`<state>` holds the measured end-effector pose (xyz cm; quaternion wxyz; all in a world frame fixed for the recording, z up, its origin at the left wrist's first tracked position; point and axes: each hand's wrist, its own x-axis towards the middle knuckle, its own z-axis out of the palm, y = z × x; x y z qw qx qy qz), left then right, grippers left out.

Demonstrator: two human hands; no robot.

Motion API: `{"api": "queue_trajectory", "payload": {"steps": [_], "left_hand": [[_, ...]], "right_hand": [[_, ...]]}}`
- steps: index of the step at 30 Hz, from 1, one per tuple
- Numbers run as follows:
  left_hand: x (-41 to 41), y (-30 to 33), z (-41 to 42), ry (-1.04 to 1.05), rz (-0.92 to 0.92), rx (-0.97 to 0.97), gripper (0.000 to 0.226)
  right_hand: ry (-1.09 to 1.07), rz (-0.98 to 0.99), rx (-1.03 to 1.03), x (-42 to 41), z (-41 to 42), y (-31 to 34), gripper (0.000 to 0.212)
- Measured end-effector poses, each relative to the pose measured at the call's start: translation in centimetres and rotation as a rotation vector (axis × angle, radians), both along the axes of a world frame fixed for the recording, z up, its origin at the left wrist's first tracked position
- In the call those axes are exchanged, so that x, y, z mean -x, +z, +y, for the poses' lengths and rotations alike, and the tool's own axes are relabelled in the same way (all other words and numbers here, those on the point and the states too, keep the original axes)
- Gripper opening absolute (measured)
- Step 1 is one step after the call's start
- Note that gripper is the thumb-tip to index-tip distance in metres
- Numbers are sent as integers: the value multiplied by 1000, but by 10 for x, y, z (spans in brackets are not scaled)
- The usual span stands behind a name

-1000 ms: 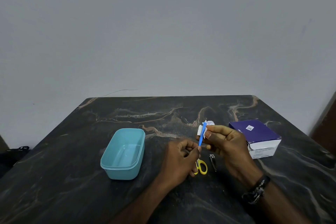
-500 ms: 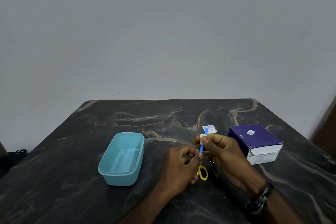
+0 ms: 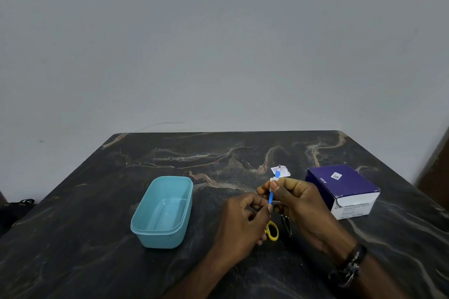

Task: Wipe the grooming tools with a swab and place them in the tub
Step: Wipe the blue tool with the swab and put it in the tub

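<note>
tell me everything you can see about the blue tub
The tub is a light blue, rectangular container with rounded corners and a raised rim band, plastic by its look. It stands upright and lidless on the dark marbled table, nothing visible inside. It sits left of both hands, and neither touches it.

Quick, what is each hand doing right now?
Left hand: pinches the bottom end of the blue tool.
Right hand: pinches a white swab around the same blue tool.
</note>
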<state>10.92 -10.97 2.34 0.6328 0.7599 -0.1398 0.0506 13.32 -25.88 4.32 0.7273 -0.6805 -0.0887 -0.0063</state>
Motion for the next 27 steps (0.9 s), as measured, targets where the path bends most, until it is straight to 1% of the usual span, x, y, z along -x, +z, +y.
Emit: {"api": "queue_trajectory", "payload": {"steps": [2, 8, 15, 19, 22, 27], "left_hand": [[1, 1, 0, -3, 0, 1, 6], [4, 1, -3, -12, 12, 16, 7], [1, 2, -1, 12, 10, 20, 8], [1, 2, -2, 6, 28, 38, 9], [4, 0, -5, -10, 15, 9, 6], [4, 1, -3, -10, 3, 11, 4]], "right_hand": [[-14, -11, 12, -1, -1, 1, 21], [-123, -51, -82, -1, -4, 6, 19], [-66, 14, -26, 1, 3, 1, 21], [-132, -29, -99, 3, 2, 5, 19], [-190, -48, -154, 1, -3, 8, 18], [-175, -45, -148, 0, -3, 6, 17]]}}
